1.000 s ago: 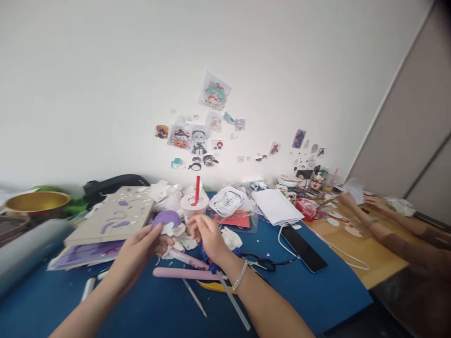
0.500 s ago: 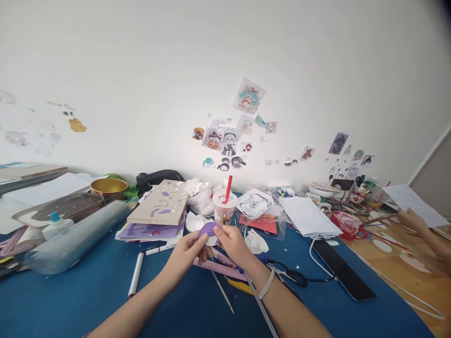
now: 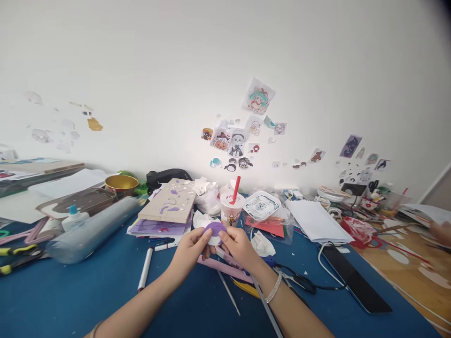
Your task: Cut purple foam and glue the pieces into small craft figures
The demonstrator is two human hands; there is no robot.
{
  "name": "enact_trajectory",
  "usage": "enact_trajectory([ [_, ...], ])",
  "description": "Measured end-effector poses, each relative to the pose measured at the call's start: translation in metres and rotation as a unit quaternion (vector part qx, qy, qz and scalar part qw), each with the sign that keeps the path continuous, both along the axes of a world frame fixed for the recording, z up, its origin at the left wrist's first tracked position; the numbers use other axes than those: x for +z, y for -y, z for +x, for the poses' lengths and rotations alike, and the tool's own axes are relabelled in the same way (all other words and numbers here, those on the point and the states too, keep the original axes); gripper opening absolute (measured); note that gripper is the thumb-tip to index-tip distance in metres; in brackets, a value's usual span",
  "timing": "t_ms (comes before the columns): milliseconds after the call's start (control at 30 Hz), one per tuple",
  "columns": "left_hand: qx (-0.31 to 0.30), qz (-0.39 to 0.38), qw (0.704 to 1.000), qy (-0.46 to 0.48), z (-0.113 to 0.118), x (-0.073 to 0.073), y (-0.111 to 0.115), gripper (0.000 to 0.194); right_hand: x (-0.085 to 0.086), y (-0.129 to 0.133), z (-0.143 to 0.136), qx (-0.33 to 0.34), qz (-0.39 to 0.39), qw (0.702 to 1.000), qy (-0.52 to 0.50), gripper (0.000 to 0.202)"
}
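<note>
A small round piece, purple on top and white below (image 3: 213, 230), is pinched between both my hands above the blue table. My left hand (image 3: 193, 246) grips its left edge with thumb and fingers. On the right edge, the thumb of my right hand (image 3: 239, 246) presses against it, fingers curled behind. Its exact kind I cannot make out; it looks like cut paper or foam. Just behind stands a lidded cup with a red straw (image 3: 232, 206). Beneath my hands lie a pink strip (image 3: 225, 270) and a thin white stick (image 3: 229, 292).
Left are a marker (image 3: 145, 270), a stained board (image 3: 169, 201) on papers, a clear plastic roll (image 3: 93, 230) and a glue bottle (image 3: 73, 217). Scissors (image 3: 289, 278), a phone-like black slab (image 3: 355, 279) and white papers (image 3: 317, 219) lie right. Another person's hand (image 3: 440, 232) shows at far right.
The view has swung slightly left, so everything sits further right. Both my hands still hold the round piece. The other person's hand, with a white sheet, has lowered and shifted toward the right edge.
</note>
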State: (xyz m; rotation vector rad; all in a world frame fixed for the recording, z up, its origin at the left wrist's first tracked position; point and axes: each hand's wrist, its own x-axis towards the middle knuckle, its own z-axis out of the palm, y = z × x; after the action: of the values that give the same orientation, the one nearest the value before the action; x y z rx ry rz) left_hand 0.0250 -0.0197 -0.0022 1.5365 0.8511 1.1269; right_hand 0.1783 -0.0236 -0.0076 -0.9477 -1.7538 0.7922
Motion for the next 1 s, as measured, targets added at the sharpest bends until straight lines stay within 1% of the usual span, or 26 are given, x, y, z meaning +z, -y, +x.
enact_trajectory([
  [67,0.009,-0.006,1.000,0.000,0.000,0.000,0.000,0.039,0.000,0.001,0.001,0.002,0.006,1.000,0.014,0.045],
  [133,0.016,-0.008,1.000,0.005,0.000,0.001,0.001,0.039,-0.001,0.002,0.001,0.018,0.003,1.000,0.016,0.043],
  [200,0.026,-0.007,1.000,0.008,-0.001,0.001,0.001,0.038,-0.001,0.003,0.000,0.028,-0.004,0.999,0.016,0.037],
  [333,0.040,-0.005,0.999,0.006,-0.003,0.003,0.001,0.037,0.001,0.004,-0.003,0.000,0.006,0.999,0.034,0.020],
  [400,0.042,0.000,0.999,0.003,-0.004,0.004,0.002,0.036,0.002,0.005,-0.004,0.007,0.008,0.999,0.030,0.017],
  [467,0.044,0.009,0.999,-0.002,-0.004,0.004,0.002,0.036,0.002,0.005,-0.004,0.014,0.003,1.000,0.026,0.019],
  [600,0.052,0.029,0.998,-0.024,-0.004,0.004,0.003,0.037,0.002,0.004,-0.003,0.003,-0.019,1.000,0.023,0.025],
  [900,0.041,0.030,0.999,-0.018,-0.005,0.004,0.003,0.036,0.008,0.009,0.000,0.047,-0.030,0.998,0.024,0.023],
  [1000,0.043,0.027,0.999,-0.018,-0.005,0.005,0.004,0.035,0.011,0.010,0.002,0.063,-0.048,0.997,0.020,0.021],
])
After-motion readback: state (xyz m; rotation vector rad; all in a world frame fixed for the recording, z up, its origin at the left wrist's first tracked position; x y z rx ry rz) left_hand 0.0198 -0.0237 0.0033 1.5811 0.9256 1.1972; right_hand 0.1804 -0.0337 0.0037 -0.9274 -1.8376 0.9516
